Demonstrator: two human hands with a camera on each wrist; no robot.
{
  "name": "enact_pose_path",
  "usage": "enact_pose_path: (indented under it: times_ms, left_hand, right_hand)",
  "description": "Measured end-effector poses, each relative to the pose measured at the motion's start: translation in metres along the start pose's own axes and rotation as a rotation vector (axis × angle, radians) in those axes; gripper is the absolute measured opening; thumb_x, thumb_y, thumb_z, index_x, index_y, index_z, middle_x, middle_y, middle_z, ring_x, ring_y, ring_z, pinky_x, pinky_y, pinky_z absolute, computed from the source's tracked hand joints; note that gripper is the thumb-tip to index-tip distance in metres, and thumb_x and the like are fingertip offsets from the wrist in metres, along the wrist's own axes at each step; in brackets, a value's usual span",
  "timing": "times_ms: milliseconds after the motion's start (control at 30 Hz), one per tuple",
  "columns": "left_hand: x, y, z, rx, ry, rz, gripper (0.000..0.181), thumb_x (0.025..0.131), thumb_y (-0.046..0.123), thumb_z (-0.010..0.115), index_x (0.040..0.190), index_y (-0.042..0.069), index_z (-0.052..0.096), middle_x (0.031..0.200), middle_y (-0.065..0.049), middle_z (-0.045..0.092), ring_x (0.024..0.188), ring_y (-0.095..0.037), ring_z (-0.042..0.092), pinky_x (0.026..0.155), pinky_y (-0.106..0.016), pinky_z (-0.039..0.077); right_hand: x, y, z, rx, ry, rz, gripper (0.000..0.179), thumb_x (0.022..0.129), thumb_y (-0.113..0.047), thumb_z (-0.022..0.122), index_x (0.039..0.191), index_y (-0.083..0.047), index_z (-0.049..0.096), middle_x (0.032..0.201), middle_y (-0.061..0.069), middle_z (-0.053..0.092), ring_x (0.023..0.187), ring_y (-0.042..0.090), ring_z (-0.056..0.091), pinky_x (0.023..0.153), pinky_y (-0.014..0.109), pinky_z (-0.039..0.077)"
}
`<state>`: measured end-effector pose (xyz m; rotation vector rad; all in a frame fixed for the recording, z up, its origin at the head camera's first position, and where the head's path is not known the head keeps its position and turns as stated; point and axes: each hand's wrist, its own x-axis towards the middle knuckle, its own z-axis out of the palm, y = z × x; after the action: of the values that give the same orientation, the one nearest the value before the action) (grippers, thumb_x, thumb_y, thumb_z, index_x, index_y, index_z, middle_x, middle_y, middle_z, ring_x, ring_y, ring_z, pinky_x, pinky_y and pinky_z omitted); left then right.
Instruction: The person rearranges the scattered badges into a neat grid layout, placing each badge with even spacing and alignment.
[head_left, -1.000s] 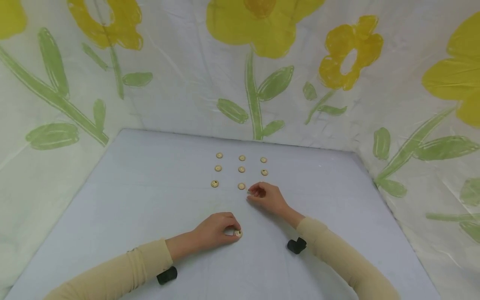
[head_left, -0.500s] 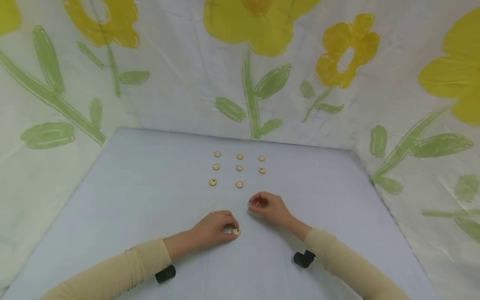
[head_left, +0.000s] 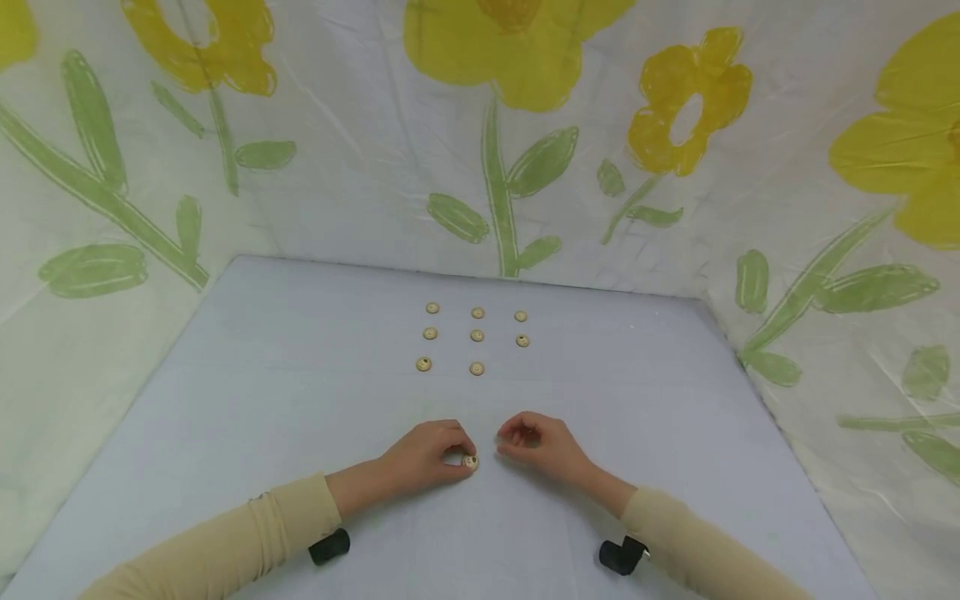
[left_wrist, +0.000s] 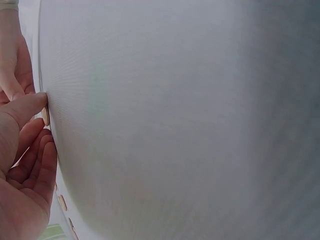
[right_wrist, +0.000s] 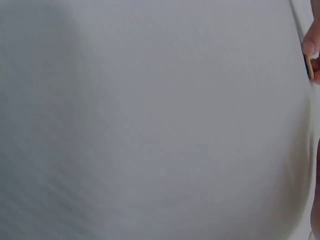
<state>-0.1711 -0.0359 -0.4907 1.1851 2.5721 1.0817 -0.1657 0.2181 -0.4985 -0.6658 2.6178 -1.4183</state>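
Note:
Thumb and index finger of my left hand (head_left: 422, 452) pinch a small round wooden disc (head_left: 471, 462) with dark marks, low over the front middle of the table. In the left wrist view this disc (left_wrist: 46, 116) appears edge-on between the fingertips. My right hand (head_left: 546, 447) is just to the right, its fingers loosely bent toward the disc and no object visible in them. Beyond both hands lie several similar discs in rows, the nearest being a disc (head_left: 477, 368) in the middle and a disc (head_left: 423, 364) on the left.
The table (head_left: 300, 367) has a pale cloth cover. Around it hang white sheets (head_left: 345, 167) painted with yellow flowers and green stems. Black wrist devices show below the left sleeve (head_left: 329, 547) and the right sleeve (head_left: 712, 546).
My right hand has drawn back from the front row of discs toward me, coming beside the left hand. The left hand keeps its pinch on the disc in nearly the same place.

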Motion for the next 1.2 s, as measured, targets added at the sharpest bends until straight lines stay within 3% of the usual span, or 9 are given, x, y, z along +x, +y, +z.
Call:
enact_pose_path:
  times_ms: [267, 467, 600, 700, 933, 1200]
  left_hand:
    - [0.000, -0.002, 0.001, -0.009, 0.003, 0.006, 0.007, 0.085, 0.016, 0.075, 0.092, 0.017, 0.072, 0.086, 0.011, 0.061, 0.078, -0.005, 0.054, 0.072, -0.022, 0.047]
    - [0.000, -0.002, 0.000, -0.009, 0.000, -0.007, 0.008, 0.085, 0.016, 0.075, 0.092, 0.017, 0.072, 0.085, 0.011, 0.061, 0.077, -0.004, 0.054, 0.071, -0.022, 0.046]
    - [0.000, -0.002, 0.000, -0.010, -0.002, -0.009, 0.008, 0.085, 0.017, 0.075, 0.092, 0.016, 0.072, 0.085, 0.011, 0.061, 0.077, -0.004, 0.054, 0.072, -0.022, 0.046]
    - [0.000, -0.002, 0.000, -0.018, -0.007, -0.008, 0.009, 0.085, 0.017, 0.075, 0.093, 0.016, 0.072, 0.086, 0.011, 0.061, 0.078, -0.005, 0.054, 0.072, -0.023, 0.046]
    - [0.000, -0.002, 0.001, -0.026, -0.030, -0.040, 0.009, 0.087, 0.020, 0.074, 0.095, 0.018, 0.071, 0.089, 0.013, 0.061, 0.081, -0.004, 0.054, 0.075, -0.023, 0.047]
    - [0.000, -0.002, 0.000, -0.017, -0.019, 0.001, 0.012, 0.085, 0.016, 0.075, 0.097, 0.014, 0.074, 0.089, 0.010, 0.061, 0.082, -0.005, 0.056, 0.076, -0.024, 0.048]
  right_hand:
    - [-0.019, -0.008, 0.006, 0.044, -0.053, -0.006, 0.017, 0.084, -0.018, 0.078, 0.098, -0.016, 0.069, 0.087, -0.006, 0.066, 0.076, 0.009, 0.059, 0.069, 0.024, 0.051]
    - [-0.030, -0.017, 0.009, 0.051, -0.061, 0.004, 0.017, 0.083, -0.009, 0.077, 0.098, -0.008, 0.070, 0.088, 0.003, 0.068, 0.076, 0.016, 0.060, 0.068, 0.025, 0.051]
    - [-0.037, -0.034, 0.008, 0.067, -0.074, -0.037, 0.015, 0.082, -0.001, 0.075, 0.096, -0.002, 0.069, 0.086, 0.010, 0.068, 0.074, 0.022, 0.061, 0.067, 0.027, 0.052]
    - [-0.042, -0.040, 0.009, 0.085, -0.082, -0.090, 0.014, 0.082, 0.000, 0.075, 0.094, 0.000, 0.068, 0.084, 0.011, 0.068, 0.072, 0.020, 0.061, 0.065, 0.028, 0.052]
    - [-0.052, -0.017, 0.016, 0.085, -0.087, -0.162, 0.016, 0.083, -0.009, 0.077, 0.096, -0.009, 0.068, 0.085, 0.001, 0.068, 0.072, 0.011, 0.061, 0.063, 0.025, 0.052]
    - [-0.058, -0.012, 0.019, 0.116, -0.094, -0.221, 0.015, 0.087, -0.014, 0.075, 0.099, -0.012, 0.067, 0.089, 0.000, 0.067, 0.074, 0.013, 0.062, 0.064, 0.026, 0.053]
